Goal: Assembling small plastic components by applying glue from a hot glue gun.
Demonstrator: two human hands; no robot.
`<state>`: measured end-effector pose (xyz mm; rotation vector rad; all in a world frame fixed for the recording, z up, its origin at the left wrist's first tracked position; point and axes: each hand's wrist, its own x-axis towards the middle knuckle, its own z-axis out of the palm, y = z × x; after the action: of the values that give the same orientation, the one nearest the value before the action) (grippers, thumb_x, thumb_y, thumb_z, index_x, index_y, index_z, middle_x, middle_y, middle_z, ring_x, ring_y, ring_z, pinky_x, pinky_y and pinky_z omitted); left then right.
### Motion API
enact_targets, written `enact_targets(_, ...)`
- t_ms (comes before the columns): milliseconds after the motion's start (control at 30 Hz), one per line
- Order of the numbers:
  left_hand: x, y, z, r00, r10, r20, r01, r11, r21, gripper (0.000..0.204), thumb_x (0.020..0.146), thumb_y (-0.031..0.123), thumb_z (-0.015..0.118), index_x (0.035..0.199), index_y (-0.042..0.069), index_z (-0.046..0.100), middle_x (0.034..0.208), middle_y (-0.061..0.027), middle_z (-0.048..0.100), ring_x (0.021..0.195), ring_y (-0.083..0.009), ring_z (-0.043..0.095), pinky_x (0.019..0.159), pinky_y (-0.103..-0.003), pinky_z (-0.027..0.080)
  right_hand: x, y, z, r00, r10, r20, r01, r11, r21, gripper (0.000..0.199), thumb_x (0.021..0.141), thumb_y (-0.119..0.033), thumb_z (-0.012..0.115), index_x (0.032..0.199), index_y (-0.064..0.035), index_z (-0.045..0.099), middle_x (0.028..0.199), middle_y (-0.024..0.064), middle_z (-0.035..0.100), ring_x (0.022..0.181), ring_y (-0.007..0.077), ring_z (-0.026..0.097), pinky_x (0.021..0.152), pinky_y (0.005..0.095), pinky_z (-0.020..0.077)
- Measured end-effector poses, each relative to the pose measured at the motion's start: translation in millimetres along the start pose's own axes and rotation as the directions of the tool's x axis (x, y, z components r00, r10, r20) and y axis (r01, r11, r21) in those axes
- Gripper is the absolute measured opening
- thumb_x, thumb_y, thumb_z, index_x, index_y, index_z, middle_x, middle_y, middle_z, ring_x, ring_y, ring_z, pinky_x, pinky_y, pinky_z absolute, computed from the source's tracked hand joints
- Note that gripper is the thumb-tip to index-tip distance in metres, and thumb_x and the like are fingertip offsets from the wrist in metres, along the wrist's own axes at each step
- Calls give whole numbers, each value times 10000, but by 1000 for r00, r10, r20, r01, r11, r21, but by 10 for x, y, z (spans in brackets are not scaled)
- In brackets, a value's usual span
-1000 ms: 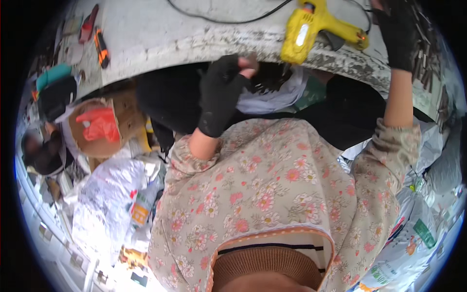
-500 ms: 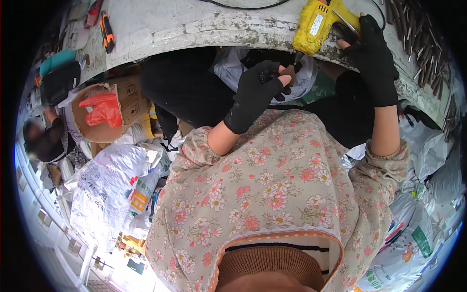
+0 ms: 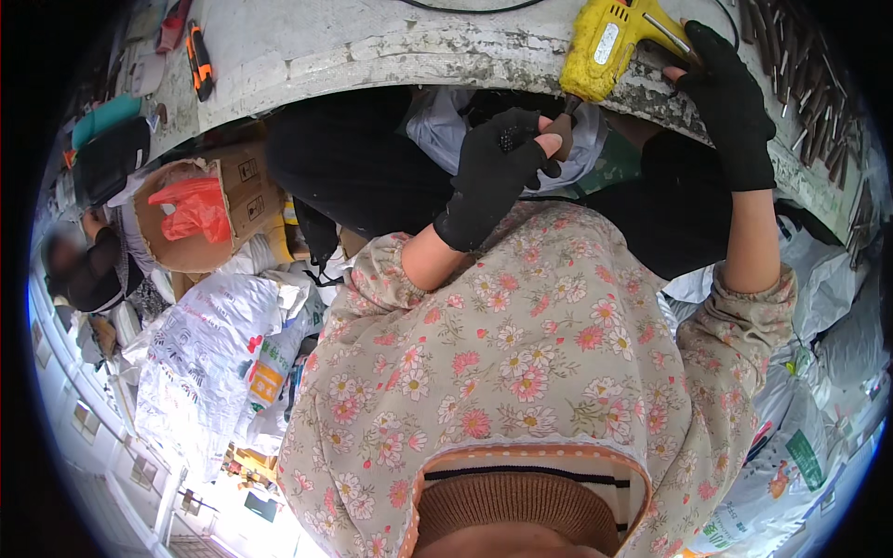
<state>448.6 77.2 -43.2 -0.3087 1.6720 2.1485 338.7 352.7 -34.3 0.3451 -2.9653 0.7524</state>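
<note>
Since a second ago, the right hand (image 3: 730,102) has come in from the right side of the bench (image 3: 372,51) to the handle end of the yellow glue gun (image 3: 595,51), and the left hand (image 3: 493,172) has moved rightward, up to its nozzle (image 3: 572,104). The gun now sits slightly further right, on the bench's near edge, nozzle toward the person. The left hand's bare fingertips are closed around a small brown piece (image 3: 561,135) just at the nozzle; contact is unclear. A thin metal rod (image 3: 668,35), newly visible, slants over the handle; whether the right hand grips rod or handle, I cannot tell.
</note>
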Motion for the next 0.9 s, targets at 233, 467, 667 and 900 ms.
enact_targets(233, -37, 105, -51, 1000, -14, 28, 15, 999, -53, 235, 900, 219, 577, 1021, 17, 585, 766, -51, 613, 614, -104, 561, 560, -224, 446, -267, -447, 84, 969, -164, -186, 176, 983, 54, 464, 813, -128, 657, 1255, -60, 530, 1132, 124, 614, 1050, 252, 589, 888, 310, 451)
enact_targets(467, 16, 153, -12, 934, -332, 132, 329, 660, -675, 231, 911, 342, 575, 846, 121, 595, 706, 31, 574, 562, -95, 509, 514, -222, 412, -935, -1138, -278, 965, -123, 230, -19, 848, 530, 427, 808, -3, 623, 1227, -65, 568, 1087, 121, 647, 978, 233, 631, 821, 287, 476)
enact_targets(667, -42, 246, 59, 920, -368, 131, 363, 683, -634, 283, 927, 329, 556, 759, 102, 531, 638, 38, 510, 487, -57, 423, 441, -199, 327, -965, -1250, -423, 936, -133, 326, -79, 822, 564, 364, 772, 12, 644, 1129, -57, 635, 1005, 105, 673, 858, 215, 662, 726, 281, 495)
enact_targets(900, -142, 341, 71, 995, 93, -36, -93, 995, -16, 277, 933, 287, 539, 780, 56, 551, 628, 21, 490, 517, -60, 423, 488, -208, 336, -842, -1354, -533, 893, -105, 438, -125, 877, 464, 350, 761, -6, 655, 1099, -96, 659, 865, 103, 652, 691, 207, 610, 619, 300, 472)
